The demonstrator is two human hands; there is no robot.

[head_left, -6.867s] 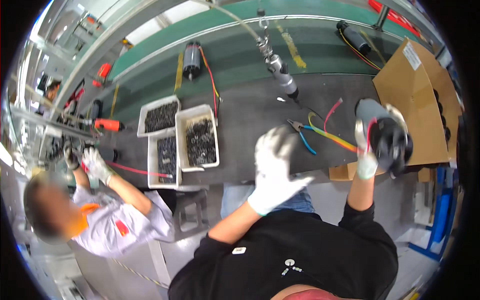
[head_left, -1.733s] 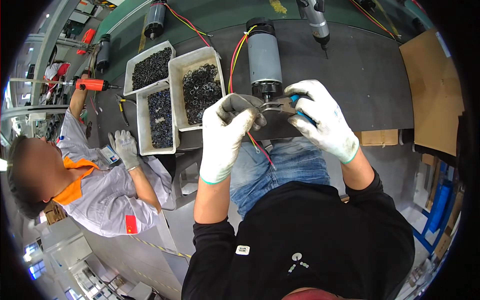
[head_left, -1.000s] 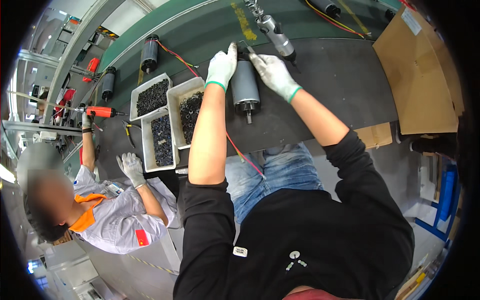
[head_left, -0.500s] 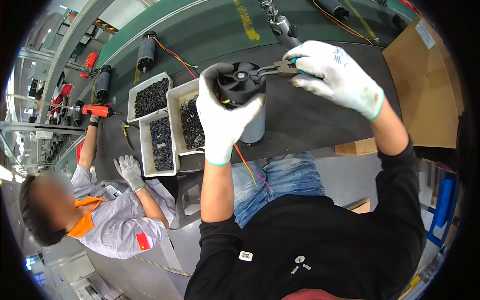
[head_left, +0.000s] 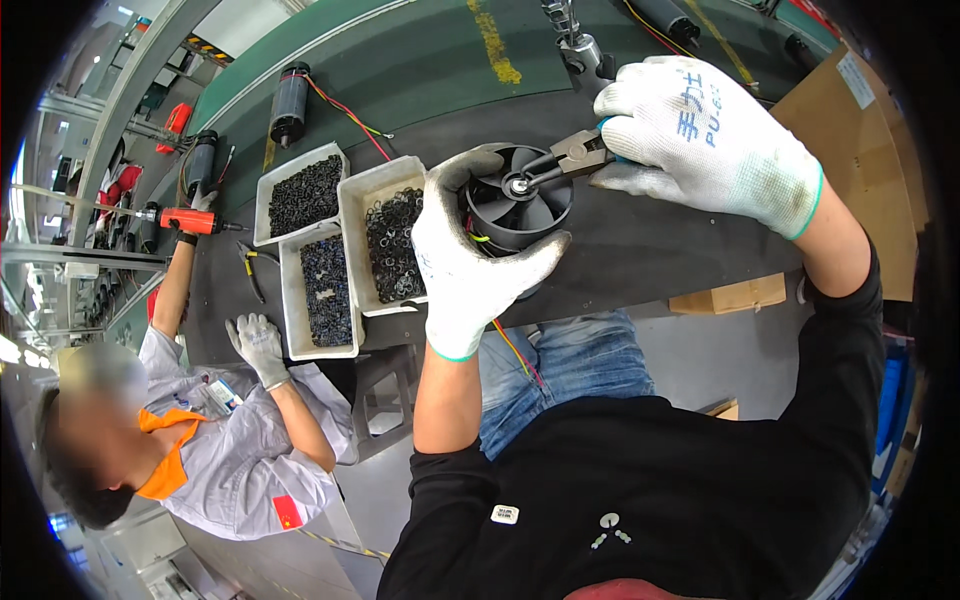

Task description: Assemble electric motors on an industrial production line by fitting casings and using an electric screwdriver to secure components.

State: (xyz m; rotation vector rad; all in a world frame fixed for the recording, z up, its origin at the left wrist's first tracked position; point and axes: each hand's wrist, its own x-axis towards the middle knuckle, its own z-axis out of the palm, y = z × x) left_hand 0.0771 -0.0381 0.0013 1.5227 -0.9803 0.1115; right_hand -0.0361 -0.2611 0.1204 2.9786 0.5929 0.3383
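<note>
A dark grey, matte worktop (head_left: 660,245) is spread across the middle of the frame, bordered along the top by a smooth green strip (head_left: 400,75) with worn yellow marks. Pale grey floor is seen below. At left, a co-worker in a light grey shirt (head_left: 250,460) is seated beside an orange, cylindrical power driver (head_left: 190,221).

Left of centre, three white, rectangular plastic bins (head_left: 352,235) are filled with small dark parts, ring-shaped in the bin nearest the centre. A grey, cylindrical motor with red and yellow wires (head_left: 290,105) is placed at upper left, and a brown cardboard box (head_left: 850,160) at right.

Just above the frame's centre, a black, round fan with curved blades inside a smooth ring (head_left: 543,212) is faced upward. Its rim is clasped by the white-gloved left hand (head_left: 475,255), fingers and thumb spread around it. Steel-headed pliers with blue grips (head_left: 580,152) are gripped by the white-gloved right hand (head_left: 690,135), fingers curled closed, and their tips are held at the fan's hub.
</note>
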